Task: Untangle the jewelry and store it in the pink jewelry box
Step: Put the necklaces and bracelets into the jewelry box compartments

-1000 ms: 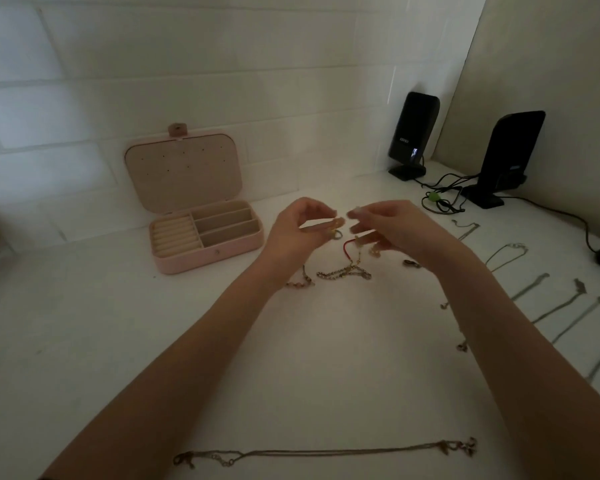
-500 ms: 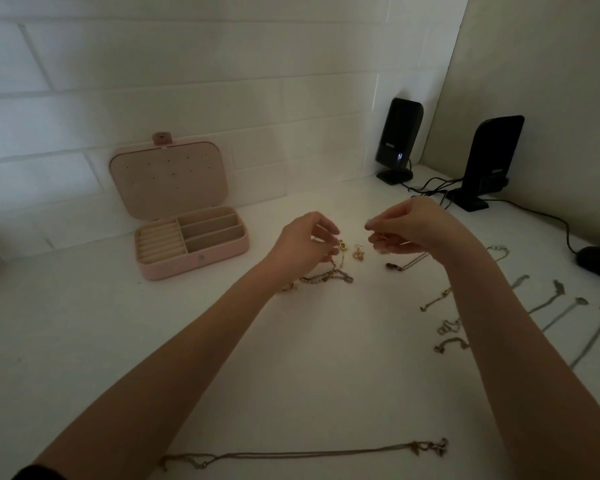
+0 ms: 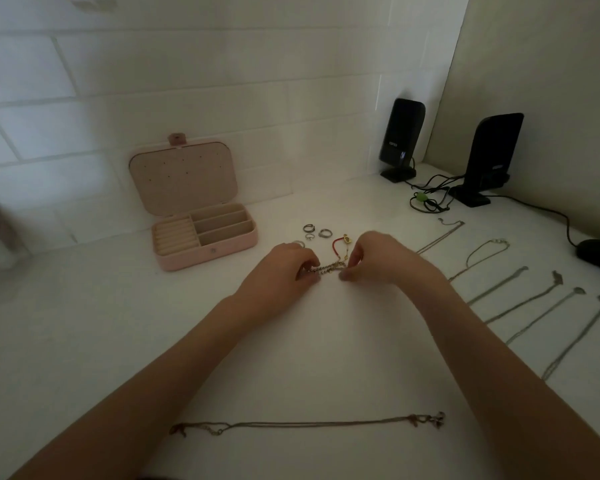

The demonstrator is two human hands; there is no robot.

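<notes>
Tangled chain (image 3: 328, 268): lies on the white counter (image 3: 84, 341) at scene centre, stretched between the two hands; its long axis runs left to right.
Left hand (image 3: 278, 271): fingers curled, pinching the left end of the tangled chain against the counter.
Right hand (image 3: 371, 259): fingers curled, pinching the right end of the same chain; the grip of each hand is clamped on the chain, one at each end.
Red cord bracelet (image 3: 340, 241): loops up from the right end of the chain toward the far side, touching or caught in it; which of the two cannot be told.
Rings (image 3: 314, 232): loose group just beyond the hands, apart from the chain.
Pink jewelry box (image 3: 201, 233): open, lid upright, far and left of the chain; the left hand is the nearer one to it.
Sorted chains (image 3: 520, 299): laid out in a row to the right, well apart from the box.
Long necklace (image 3: 305, 424): lies straight across the near edge, left to right.
Judgement: the separation likely turns on pulling outward along the chain's axis, then carrying far-left to the box.
</notes>
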